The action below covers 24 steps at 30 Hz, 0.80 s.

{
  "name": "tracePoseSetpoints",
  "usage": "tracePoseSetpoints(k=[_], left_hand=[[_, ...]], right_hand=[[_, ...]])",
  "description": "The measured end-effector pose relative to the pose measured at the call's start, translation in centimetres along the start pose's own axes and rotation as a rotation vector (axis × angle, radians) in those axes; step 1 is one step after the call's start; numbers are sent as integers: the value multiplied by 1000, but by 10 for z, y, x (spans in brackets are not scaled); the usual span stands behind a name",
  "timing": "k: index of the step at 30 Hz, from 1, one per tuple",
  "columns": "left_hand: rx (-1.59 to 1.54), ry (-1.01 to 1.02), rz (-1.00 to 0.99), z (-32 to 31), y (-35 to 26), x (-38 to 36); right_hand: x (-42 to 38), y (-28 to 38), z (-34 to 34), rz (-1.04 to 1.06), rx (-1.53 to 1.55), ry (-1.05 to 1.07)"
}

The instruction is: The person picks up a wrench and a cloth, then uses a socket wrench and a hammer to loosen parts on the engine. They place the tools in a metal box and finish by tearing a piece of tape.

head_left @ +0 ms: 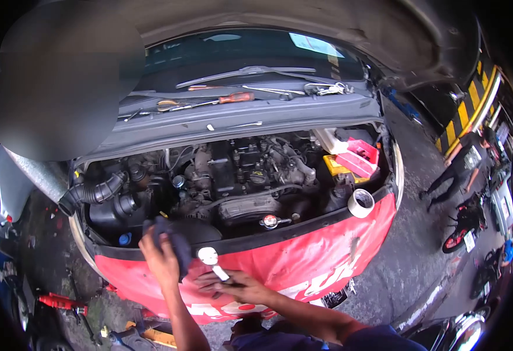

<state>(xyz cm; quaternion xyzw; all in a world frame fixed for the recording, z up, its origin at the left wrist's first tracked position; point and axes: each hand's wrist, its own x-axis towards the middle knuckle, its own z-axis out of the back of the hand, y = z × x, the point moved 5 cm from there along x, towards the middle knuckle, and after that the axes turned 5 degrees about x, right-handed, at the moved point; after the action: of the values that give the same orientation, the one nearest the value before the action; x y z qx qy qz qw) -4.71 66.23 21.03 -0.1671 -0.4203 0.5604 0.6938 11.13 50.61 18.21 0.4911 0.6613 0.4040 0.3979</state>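
My left hand (158,257) is closed around a dark blue rag (177,248), slightly blurred, at the front edge of the engine bay. In my right hand (239,288) is a ratchet wrench (214,264), gripped by the handle with its round shiny head pointing up and away from me. Both hands are above the red fender cover (303,257) draped over the car's front. Beyond them lies the uncovered engine (248,167), with a radiator cap (270,222) near its front edge.
A roll of tape (361,203) stands at the bay's right front corner. Behind it, a red tray (359,157) rests near the yellow-topped battery (335,168). A screwdriver (236,98) and other tools lie below the windshield. A person (464,167) is at far right, near a motorcycle (466,225).
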Motion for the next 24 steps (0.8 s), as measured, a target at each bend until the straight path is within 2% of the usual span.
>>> tracePoseSetpoints(k=[2, 3, 4, 5, 6, 8, 9, 10, 13, 16, 24], left_hand=[[402, 150, -155, -21, 11, -2], [399, 97, -252, -30, 23, -6], [398, 81, -293, -25, 7, -7], [391, 30, -324, -19, -5, -8], [384, -12, -358, -16, -13, -10], [121, 52, -252, -23, -17, -10], [-16, 74, -198, -29, -19, -9], [-15, 99, -207, -36, -26, -7], [-37, 160, -261, -58, -47, 5], [-46, 237, -299, -75, -65, 24], [-82, 163, -503, -99, -103, 90]], right_hand=[[-20, -6, 29, 163, -40, -160], [-33, -4, 50, 129, -46, -235], [-53, 30, 63, 74, -64, -365], [-66, 34, 89, 112, -34, -489], [-77, 32, 117, 178, -59, -704], [-94, 32, 175, 375, -116, -834], [-104, 34, 196, 348, -129, -933], [-112, 27, 220, 357, -145, -1002], [-120, 13, 251, 416, -25, -1101], [-123, 14, 249, 497, -22, -1168], [-121, 8, 249, 475, 5, -1211]])
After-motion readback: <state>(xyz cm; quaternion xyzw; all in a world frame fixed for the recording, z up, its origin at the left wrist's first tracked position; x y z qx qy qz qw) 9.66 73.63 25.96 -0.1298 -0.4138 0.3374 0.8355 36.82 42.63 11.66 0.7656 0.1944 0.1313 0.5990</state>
